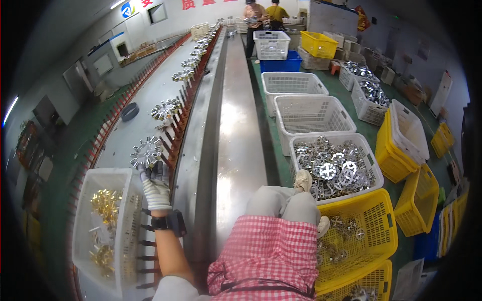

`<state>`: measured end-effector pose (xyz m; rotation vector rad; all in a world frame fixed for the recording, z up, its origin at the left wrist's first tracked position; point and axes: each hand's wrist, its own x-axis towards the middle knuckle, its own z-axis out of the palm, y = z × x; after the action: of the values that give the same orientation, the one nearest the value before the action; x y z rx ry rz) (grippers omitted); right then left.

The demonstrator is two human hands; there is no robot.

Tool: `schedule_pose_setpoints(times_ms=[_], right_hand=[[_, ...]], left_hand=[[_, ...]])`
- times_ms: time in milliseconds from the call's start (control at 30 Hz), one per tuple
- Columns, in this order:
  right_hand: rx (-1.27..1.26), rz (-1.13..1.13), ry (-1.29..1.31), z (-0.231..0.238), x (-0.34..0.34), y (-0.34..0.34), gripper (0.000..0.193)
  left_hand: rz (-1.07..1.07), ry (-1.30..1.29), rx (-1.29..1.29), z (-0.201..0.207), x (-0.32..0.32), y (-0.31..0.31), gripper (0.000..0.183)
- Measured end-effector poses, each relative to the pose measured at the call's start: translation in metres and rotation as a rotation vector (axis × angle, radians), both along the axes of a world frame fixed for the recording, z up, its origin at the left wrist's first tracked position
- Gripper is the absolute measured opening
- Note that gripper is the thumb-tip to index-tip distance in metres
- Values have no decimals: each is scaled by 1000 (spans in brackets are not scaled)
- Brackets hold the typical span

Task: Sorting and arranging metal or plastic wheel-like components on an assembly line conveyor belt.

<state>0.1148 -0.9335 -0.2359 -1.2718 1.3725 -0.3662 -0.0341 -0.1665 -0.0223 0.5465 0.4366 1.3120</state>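
Observation:
My left hand (156, 188), in a striped glove with dark fingertips, reaches forward on the left side. Its fingers are closed at the lower edge of a shiny silver wheel-shaped part (146, 151) with short arms around its rim. Whether a rod still bears this part is hard to see. Just beyond stands a similar silver part (165, 109) by a row of dark red rods (173, 131). More such parts follow along the row. Left of my forearm, a white crate (129, 220) holds gold-coloured and clear pieces. My right hand is out of view.
A metal ledge (241, 145) runs ahead beside the rods. To my right are white crates (314, 113), one filled with silver parts (341, 173), and a yellow basket (374, 241). A black ring (129, 112) lies on the left surface. Two people (255, 20) stand far ahead.

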Motion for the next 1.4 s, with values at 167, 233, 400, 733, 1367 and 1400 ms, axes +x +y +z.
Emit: schedule_pose_setpoints(times_ms=[167, 233, 400, 733, 1367, 1400], right_hand=[[-17, 67, 205, -25, -5, -10, 53], [-10, 123, 240, -32, 6, -3, 53], [0, 248, 259, -41, 36, 15, 53], [22, 614, 31, 4, 81, 87, 56], [218, 977, -607, 99, 105, 202, 55], [203, 964, -602, 118, 101, 215, 55]], left_hand=[[61, 95, -45, 24, -9, -16, 32], [25, 90, -91, 25, -15, -12, 32], [204, 79, -7, 29, -19, -43, 29], [507, 160, 464, 113, -27, -114, 36], [353, 264, 731, 146, -23, -97, 45], [303, 208, 715, 151, -13, -111, 44]])
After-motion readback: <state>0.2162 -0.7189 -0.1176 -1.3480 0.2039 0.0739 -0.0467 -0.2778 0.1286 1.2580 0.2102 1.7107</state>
